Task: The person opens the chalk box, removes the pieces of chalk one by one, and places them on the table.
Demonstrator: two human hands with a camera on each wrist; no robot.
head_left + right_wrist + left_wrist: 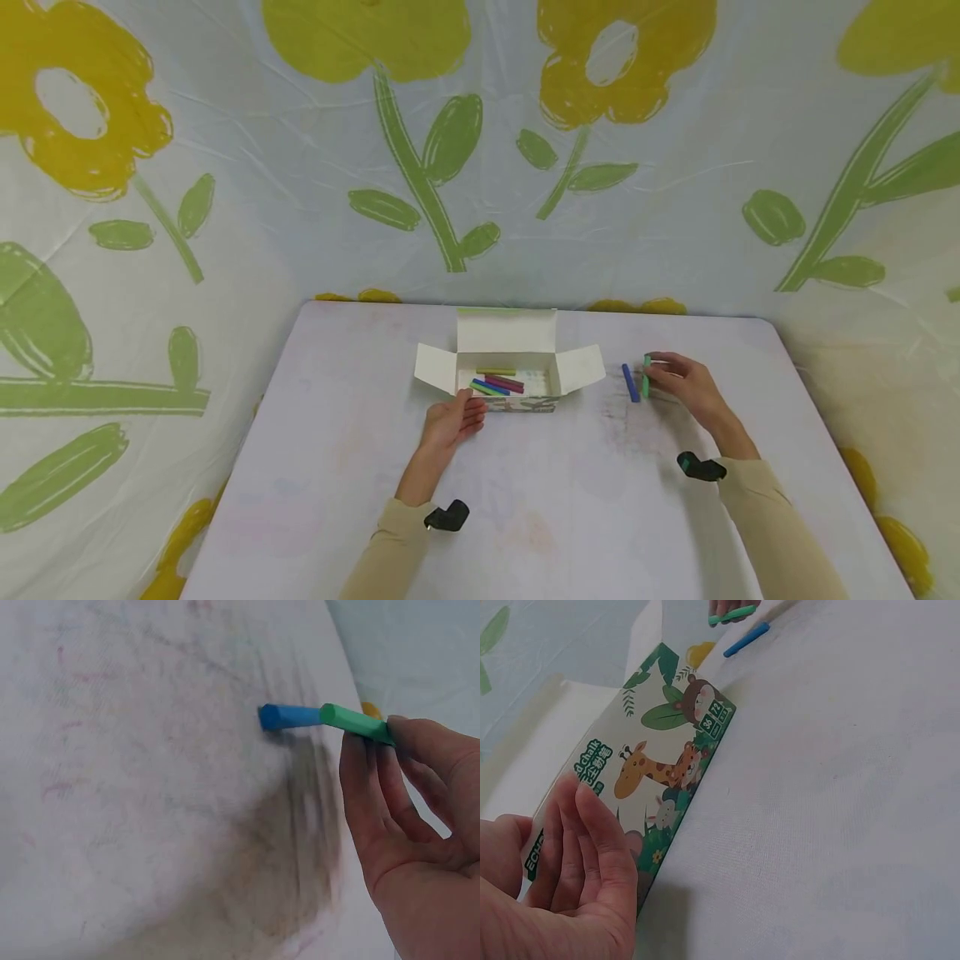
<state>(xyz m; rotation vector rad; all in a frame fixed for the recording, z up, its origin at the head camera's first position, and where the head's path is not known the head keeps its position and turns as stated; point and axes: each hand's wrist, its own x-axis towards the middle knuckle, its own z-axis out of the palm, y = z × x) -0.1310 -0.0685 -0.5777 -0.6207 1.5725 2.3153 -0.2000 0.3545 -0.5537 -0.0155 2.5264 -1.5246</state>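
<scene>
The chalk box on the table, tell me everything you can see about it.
The chalk box is a small white cardboard carton lying open on the table, its lid folded back and both side flaps spread. Its front wall bears cartoon jungle animals, among them a giraffe, and green leaves. Several coloured chalk sticks lie inside at the left. The left hand rests straight fingers against the front left corner.

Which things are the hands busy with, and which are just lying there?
In use:
- green chalk, pinched by the right hand
- chalk box, touched by the left hand

Just lying:
- blue chalk on the table
- chalks in the box
</scene>
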